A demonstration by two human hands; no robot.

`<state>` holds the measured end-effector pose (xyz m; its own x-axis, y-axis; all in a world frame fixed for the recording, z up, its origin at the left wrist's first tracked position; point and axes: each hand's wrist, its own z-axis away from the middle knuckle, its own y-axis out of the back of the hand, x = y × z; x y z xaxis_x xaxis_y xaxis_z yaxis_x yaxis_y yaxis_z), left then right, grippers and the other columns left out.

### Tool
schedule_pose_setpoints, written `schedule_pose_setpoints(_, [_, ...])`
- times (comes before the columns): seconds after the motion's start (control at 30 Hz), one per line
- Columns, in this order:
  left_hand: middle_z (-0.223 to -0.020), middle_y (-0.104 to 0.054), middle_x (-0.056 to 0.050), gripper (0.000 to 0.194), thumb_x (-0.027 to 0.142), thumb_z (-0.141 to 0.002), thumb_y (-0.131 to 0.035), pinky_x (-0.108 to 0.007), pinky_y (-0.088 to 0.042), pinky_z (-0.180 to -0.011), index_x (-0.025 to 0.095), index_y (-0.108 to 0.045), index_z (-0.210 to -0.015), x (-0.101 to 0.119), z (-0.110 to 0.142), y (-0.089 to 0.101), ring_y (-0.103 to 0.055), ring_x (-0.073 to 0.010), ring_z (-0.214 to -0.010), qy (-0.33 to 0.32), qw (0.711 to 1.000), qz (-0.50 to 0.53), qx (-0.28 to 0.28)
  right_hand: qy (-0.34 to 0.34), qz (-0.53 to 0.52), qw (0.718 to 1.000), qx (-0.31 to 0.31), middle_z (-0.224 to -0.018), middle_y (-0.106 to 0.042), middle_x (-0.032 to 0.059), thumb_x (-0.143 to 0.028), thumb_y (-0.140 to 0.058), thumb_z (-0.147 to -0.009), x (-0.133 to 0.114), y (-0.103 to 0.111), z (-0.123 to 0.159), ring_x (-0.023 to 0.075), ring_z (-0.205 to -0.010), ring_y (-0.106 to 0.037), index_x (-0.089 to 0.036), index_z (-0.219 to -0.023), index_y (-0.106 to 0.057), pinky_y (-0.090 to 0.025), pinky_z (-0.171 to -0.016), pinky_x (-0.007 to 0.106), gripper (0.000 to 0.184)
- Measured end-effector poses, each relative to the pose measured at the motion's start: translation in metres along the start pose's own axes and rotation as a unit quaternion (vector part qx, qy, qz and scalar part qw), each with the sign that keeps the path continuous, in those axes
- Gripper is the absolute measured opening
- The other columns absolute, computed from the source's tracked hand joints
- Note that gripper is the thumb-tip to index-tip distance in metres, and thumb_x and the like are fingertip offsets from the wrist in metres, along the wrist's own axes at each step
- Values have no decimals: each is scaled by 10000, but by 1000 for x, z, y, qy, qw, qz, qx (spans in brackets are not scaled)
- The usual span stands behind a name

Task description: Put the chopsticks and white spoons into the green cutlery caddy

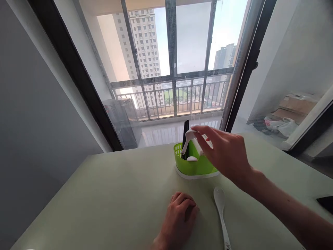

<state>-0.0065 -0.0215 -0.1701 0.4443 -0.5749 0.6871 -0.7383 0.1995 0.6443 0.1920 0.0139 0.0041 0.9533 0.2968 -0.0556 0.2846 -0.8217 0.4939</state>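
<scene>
White spoon, held [189,136]: in R hand [226,152], above L part of caddy, nr desk's far edge. Bowl up at fingertips; handle slopes down + L, patterned tip lowest, beside chopsticks. Long axis steep, tilted, not upright.
R grip: narrow; thumb + fingers pinch held spoon at bowl end.
Lying spoon [220,211]: white, on desk, R of L hand. Bowl twd far edge, handle twd near side + slightly R; patterned end at bottom of view. Long axis approx far-to-near.
L hand [180,216]: on desk, nearer than caddy. Fingers loosely curled, narrow; can't tell if anything's under them.
Caddy [195,168]: green, rounded, white base, slotted wall at L; on desk nr far edge.
Caddy contents: black chopsticks [185,133], near-upright, L part; white rounded piece [191,158] at front, mostly hidden, can't ID. White part R of it, half behind R hand, unclear.
Desk [117,194]: pale green; dark item [326,203] at R, cut off by view.
</scene>
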Motion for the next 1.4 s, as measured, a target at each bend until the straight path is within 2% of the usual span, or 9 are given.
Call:
schedule_pose_setpoints(0.2, [-981,-763,-37,133,142,-947,-660,-384,-555,-927,234,-736,-890,0,1,-2,-667,-221,-967,-4,1000,3,4,68,-40,995,-54,-832,-795,1,-216,-559,-1050,-17,-18,21,120,-685,-682,-223,-1025,-729,-362,-648,250,172])
schedule_pose_setpoints(0.43, [-977,-762,-43,138,153,-958,-648,-383,-554,-916,229,-734,-880,1,0,-1,-663,-221,-952,-10,1000,2,4,50,-21,993,-107,-787,-779,1,-177,-602,-1010,-20,-30,30,147,-709,-684,-214,-947,-737,-350,-692,270,154])
schedule_pose_setpoints(0.63, [-983,-762,-39,141,121,-940,-657,-377,-554,-917,226,-731,-880,1,0,-1,-659,-219,-960,-7,1000,0,0,55,-17,986,-155,-867,-775,23,-105,-608,-976,-23,-40,40,198,-893,-699,-196,-980,-722,-388,-855,327,146])
schedule_pose_setpoints(0.9, [-984,-765,-55,150,161,-960,-632,-393,-562,-909,232,-742,-887,2,-2,1,-666,-234,-965,-3,1000,3,-4,43,-34,974,-221,-1045,-774,53,-77,-649,-929,-24,-29,40,250,-1057,-674,-194,-1124,-693,-446,-905,373,231])
schedule_pose_setpoints(1.0, [-985,-765,-54,142,170,-963,-636,-388,-561,-912,229,-745,-894,1,-1,0,-667,-231,-974,-2,1000,6,-6,38,-59,976,-208,-1117,-772,47,-105,-645,-937,-21,-16,38,246,-1083,-680,-217,-1169,-679,-469,-911,368,260])
schedule_pose_setpoints(1.1, [-983,-764,-45,138,151,-956,-647,-386,-556,-922,227,-740,-887,1,-1,-1,-663,-225,-975,-2,1000,4,-4,13,-87,984,-158,-1088,-780,25,-182,-603,-986,-18,2,43,224,-1022,-712,-243,-1127,-671,-488,-873,343,169])
schedule_pose_setpoints(1.23, [-973,-760,-41,148,138,-953,-647,-376,-559,-904,228,-731,-871,1,-1,-1,-663,-225,-967,-2,1000,4,-4,-65,-85,986,-126,-979,-789,-3,-300,-516,-1037,-7,25,64,142,-661,-706,-259,-1056,-656,-458,-605,282,147])
schedule_pose_setpoints(1.33, [-964,-756,-42,146,139,-947,-651,-371,-565,-895,232,-729,-864,0,-1,0,-668,-222,-956,-4,1000,4,3,-147,-63,970,-185,-902,-788,-2,-404,-484,-1028,9,31,93,149,-557,-682,-281,-1063,-654,-431,-537,283,213])
schedule_pose_setpoints(1.4, [-969,-756,-46,143,161,-956,-644,-376,-570,-903,234,-732,-870,-1,-1,0,-671,-222,-955,-7,1000,1,6,-194,-31,942,-271,-822,-786,15,-467,-474,-1009,21,28,117,196,-581,-713,-286,-1035,-662,-413,-519,295,262])
